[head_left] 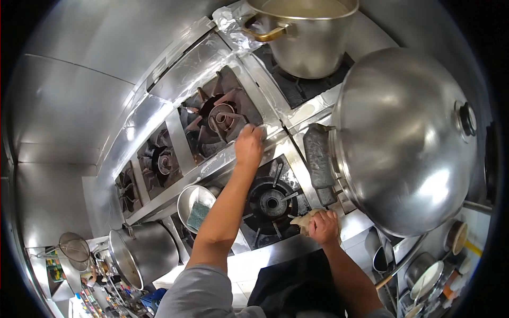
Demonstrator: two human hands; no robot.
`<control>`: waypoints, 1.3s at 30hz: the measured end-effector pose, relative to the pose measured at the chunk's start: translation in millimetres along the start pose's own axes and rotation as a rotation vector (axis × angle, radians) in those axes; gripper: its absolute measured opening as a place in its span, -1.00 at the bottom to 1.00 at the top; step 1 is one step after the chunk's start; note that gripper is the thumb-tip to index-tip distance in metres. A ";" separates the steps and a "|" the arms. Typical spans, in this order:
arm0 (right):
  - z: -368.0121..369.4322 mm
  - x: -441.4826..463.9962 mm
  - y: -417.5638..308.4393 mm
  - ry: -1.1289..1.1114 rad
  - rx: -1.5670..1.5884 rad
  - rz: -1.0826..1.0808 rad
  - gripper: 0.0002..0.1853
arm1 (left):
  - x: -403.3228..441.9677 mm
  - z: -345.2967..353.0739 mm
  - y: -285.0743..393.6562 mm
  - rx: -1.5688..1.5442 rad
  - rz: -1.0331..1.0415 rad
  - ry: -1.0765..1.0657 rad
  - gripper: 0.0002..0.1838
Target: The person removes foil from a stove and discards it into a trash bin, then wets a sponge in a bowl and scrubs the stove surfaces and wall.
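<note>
My left hand (249, 144) is closed on the metal strip between the back and front burners; what it holds, if anything, is hidden. My right hand (323, 227) grips a beige cloth (304, 222) at the front edge of the stove, beside the front burner (272, 203). Left of my left forearm, a metal bowl (183, 205) holds a green scouring pad (198, 215). Beyond my left hand is a back burner (221, 117) with a rusty-looking grate. Whitish streaks mark the steel around it.
A large domed lid (408, 143) covers the right side, with a dark wrapped handle (319, 156) beside it. A tall pot (310, 45) stands at the back. Another pot (151, 249) is at the lower left, near a strainer (74, 247). Pans (427, 280) lie lower right.
</note>
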State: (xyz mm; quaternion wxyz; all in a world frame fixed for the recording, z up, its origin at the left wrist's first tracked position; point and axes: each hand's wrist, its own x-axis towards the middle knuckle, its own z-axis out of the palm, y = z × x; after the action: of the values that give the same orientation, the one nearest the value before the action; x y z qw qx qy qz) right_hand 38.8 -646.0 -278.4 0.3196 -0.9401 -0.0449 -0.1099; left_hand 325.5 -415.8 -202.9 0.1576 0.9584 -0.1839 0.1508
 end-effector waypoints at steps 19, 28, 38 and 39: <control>1.4 -0.4 -2.7 -0.019 -0.005 -0.006 -0.88 | -79.8 -57.8 -90.3 0.133 -0.166 0.003 -0.64; 3.5 1.8 -2.4 -0.025 -0.011 -0.044 -0.88 | -81.0 -63.7 -82.4 0.193 -0.249 -0.016 -0.63; 8.1 0.1 -4.9 -0.014 -0.020 -0.029 -0.89 | -26.6 -25.7 -26.1 0.135 -0.061 0.020 -0.81; 8.1 -1.3 -4.8 -0.020 -0.020 -0.042 -0.89 | -36.4 -30.2 -39.3 0.123 -0.082 -0.013 -0.76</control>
State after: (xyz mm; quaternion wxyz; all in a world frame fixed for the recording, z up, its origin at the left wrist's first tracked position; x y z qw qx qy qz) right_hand 38.3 -637.2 -282.1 0.3073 -0.9431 -0.0667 -0.1078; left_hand 301.9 -359.2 -197.8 0.1032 0.9740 -0.1361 0.1488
